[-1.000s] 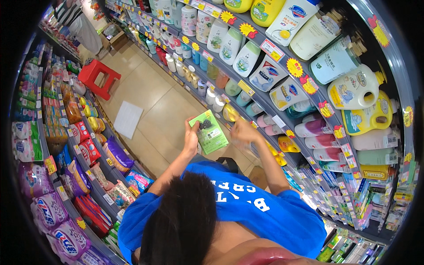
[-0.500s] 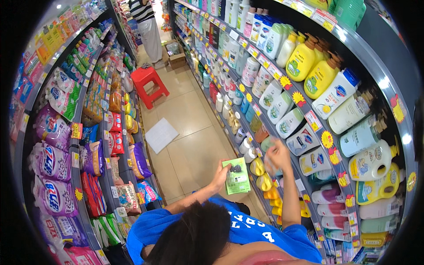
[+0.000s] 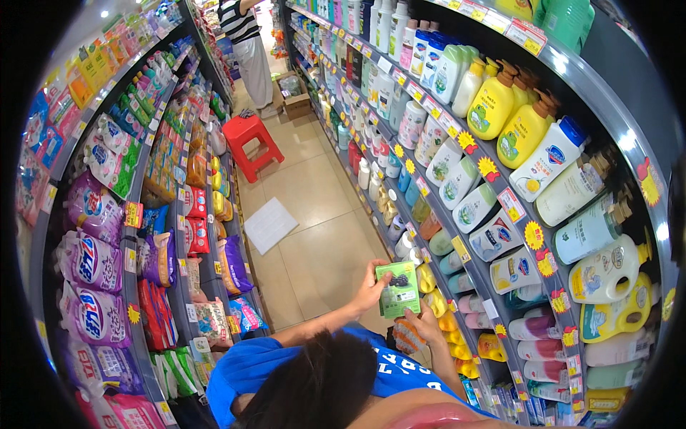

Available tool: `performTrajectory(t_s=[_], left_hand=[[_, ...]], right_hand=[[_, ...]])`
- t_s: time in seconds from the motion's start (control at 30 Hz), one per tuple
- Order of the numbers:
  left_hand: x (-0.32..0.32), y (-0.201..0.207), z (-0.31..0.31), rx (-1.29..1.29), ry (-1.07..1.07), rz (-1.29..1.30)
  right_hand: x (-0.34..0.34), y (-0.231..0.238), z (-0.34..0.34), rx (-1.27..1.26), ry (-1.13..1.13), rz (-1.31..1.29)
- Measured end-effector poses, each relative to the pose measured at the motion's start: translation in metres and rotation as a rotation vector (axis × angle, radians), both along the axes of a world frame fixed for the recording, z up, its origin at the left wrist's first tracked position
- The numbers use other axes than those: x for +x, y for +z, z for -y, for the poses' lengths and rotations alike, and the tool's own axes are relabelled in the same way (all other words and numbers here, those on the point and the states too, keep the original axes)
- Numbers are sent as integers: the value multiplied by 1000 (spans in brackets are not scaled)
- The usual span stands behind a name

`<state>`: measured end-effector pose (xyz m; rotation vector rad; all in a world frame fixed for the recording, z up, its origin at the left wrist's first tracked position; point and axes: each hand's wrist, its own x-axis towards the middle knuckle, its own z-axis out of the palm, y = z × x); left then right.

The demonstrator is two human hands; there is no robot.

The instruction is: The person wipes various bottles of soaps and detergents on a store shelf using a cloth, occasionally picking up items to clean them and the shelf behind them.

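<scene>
Probably light, that green blackberry-print packet (image 3: 401, 292) suits edge grips: left hand (image 3: 371, 287) pinches its left side, right hand (image 3: 426, 325) its bottom.

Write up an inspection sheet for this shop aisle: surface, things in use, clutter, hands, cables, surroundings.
Surface: tiled floor, pale, glossy, with visible joints.
Things in use: green pack showing a dark berry picture, held above the floor; whether it is one pack or several is hard to tell.
Clutter: white sheet lying on the floor; red stool standing upright beyond it; cardboard box farther off.
Hands: left hand grips the pack's left side; right hand holds its lower edge, thumb on top.
Cables: nothing seen.
Surroundings: purple bags shelved on the left, yellow pump bottles on the right; another person stands near the box.
</scene>
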<state>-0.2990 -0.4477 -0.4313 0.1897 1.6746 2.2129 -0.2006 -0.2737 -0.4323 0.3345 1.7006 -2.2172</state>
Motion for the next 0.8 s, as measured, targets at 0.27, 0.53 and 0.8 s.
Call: performTrajectory(t_s=[0.27, 0.53, 0.8], left_hand=[[-17, 33, 4, 29, -421, -129], [-22, 52, -5, -7, -454, -244], [-43, 86, -7, -416, 88, -680]], right_hand=[[13, 5, -16, 28, -121, -36], [28, 11, -22, -33, -172, -80], [62, -3, -46, -177, -376, -201]])
